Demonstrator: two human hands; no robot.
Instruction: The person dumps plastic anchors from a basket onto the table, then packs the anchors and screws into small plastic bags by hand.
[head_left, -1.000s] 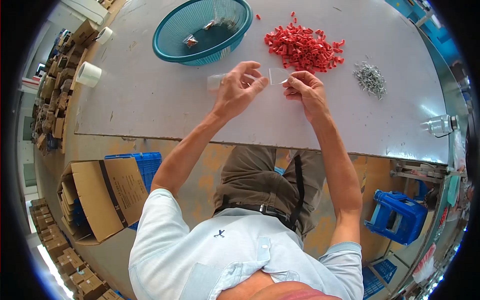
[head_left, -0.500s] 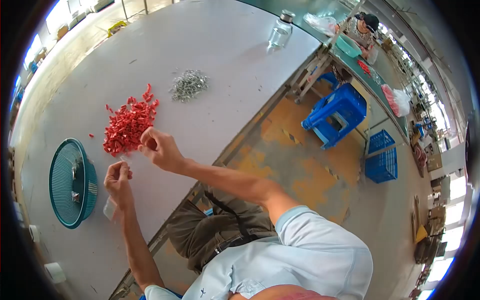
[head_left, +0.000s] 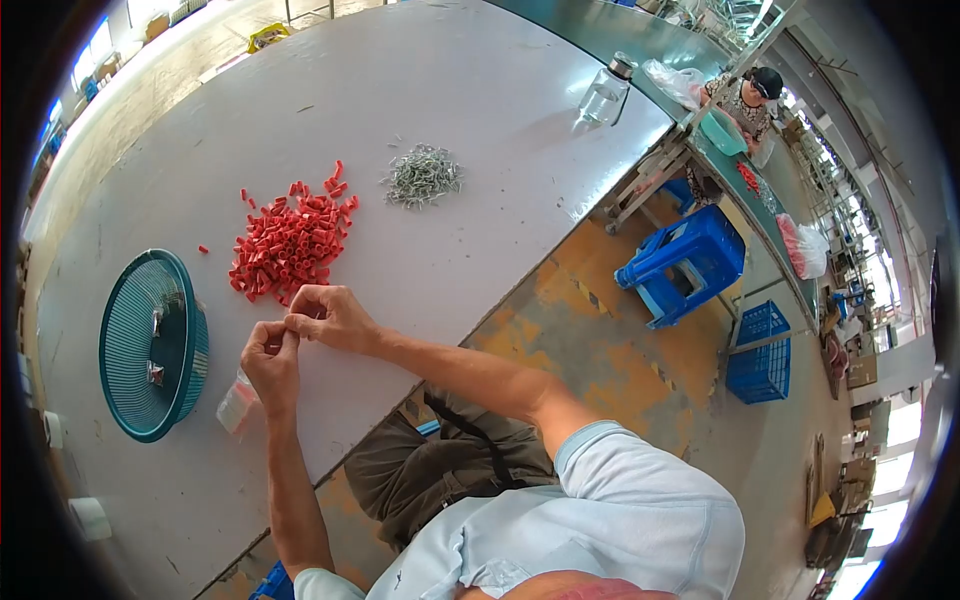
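My left hand (head_left: 271, 368) and my right hand (head_left: 333, 318) meet fingertip to fingertip over the table, both pinched closed. A small clear plastic bag shows faintly at the left fingertips half a second ago; now the fingers mostly cover it. What the right fingers hold is hidden. Just beyond the hands lies a heap of small red plastic pieces (head_left: 290, 243). To its right sits a pile of small silvery metal pieces, like screws (head_left: 423, 176). Beside my left wrist is a stack of clear plastic bags (head_left: 238, 406), with some red showing.
A green plastic basket (head_left: 114, 372) with a few small packets stands left on the table (head_left: 420, 80). Tape rolls (head_left: 90, 518) lie at the near left. A glass bottle (head_left: 604, 95) stands far right. A blue stool (head_left: 690, 260), a blue crate (head_left: 758, 355) and a co-worker (head_left: 745, 105) are beyond.
My right hand has come from the edge of the red heap to my left fingertips. The hands, apart before, now touch. The whole view has shifted slightly.
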